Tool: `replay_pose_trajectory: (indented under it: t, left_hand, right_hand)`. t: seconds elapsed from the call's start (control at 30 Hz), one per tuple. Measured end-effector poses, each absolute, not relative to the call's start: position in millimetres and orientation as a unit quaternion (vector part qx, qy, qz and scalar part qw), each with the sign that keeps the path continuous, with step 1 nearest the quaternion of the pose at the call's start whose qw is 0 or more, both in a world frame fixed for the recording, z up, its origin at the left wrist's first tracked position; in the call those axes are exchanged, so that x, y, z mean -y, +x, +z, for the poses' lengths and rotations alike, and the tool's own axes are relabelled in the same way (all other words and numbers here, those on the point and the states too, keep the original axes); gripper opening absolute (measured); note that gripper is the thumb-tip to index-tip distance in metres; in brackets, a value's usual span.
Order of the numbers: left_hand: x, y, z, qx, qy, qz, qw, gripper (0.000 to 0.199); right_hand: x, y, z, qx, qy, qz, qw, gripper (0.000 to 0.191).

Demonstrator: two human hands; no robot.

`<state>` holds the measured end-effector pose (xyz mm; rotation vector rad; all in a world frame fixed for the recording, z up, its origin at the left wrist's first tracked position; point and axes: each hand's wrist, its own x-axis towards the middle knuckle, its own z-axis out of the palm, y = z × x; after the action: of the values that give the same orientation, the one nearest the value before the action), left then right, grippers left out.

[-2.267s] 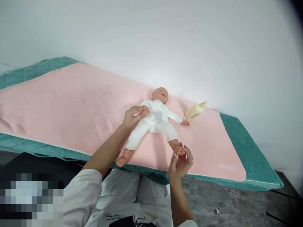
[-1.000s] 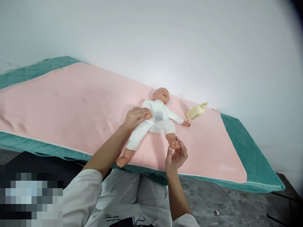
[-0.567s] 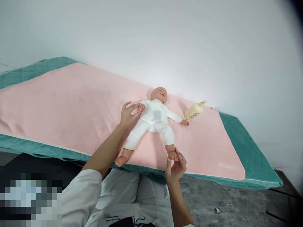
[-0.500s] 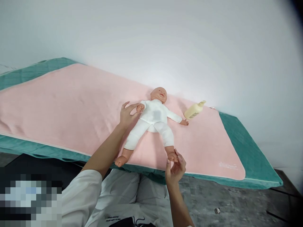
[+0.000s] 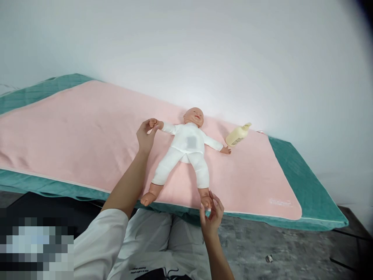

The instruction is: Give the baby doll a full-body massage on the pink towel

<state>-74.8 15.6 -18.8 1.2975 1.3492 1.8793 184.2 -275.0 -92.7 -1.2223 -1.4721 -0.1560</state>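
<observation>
A baby doll [image 5: 190,138] with a white cloth body lies on its back on a pink mat [image 5: 116,116], its head toward the wall. My left hand [image 5: 146,135] is closed around the doll's hand on the left side, and that arm is stretched out sideways. Near the mat's front edge, my right hand [image 5: 212,216] grips the doll's foot on the right side between thumb and fingers. The doll's other foot and other arm lie free on the mat. Close to the free arm, a pale yellow pump bottle [image 5: 238,135] lies tilted on its side.
Under the mat is a green padded cover [image 5: 303,171] whose front edge runs just before my legs. A white wall [image 5: 186,46] stands right behind. On the grey floor at the lower right lies a small crumpled object [image 5: 269,258].
My left hand has moved left, drawing the doll's arm from beside its chest out to the side. My right hand has come slightly toward me with the foot, straightening that leg.
</observation>
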Motion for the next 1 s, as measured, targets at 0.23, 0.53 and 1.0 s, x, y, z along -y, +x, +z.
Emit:
replay_pose_trajectory:
  t: [0.23, 0.53, 1.0]
  left_hand:
    - [-31, -87, -31, -0.500, 0.302, 0.705, 0.401, 0.030]
    - [-27, -93, -26, -0.487, 0.210, 0.684, 0.501, 0.012]
    - [-37, -102, -25, -0.445, 0.040, 0.673, 0.589, 0.014]
  right_hand:
    - [279, 184, -106, 0.632, -0.540, -0.067, 0.552, 0.066]
    - [280, 171, -114, 0.610, -0.577, -0.062, 0.540, 0.054]
    - [280, 170, -118, 0.603, -0.587, -0.052, 0.538, 0.043]
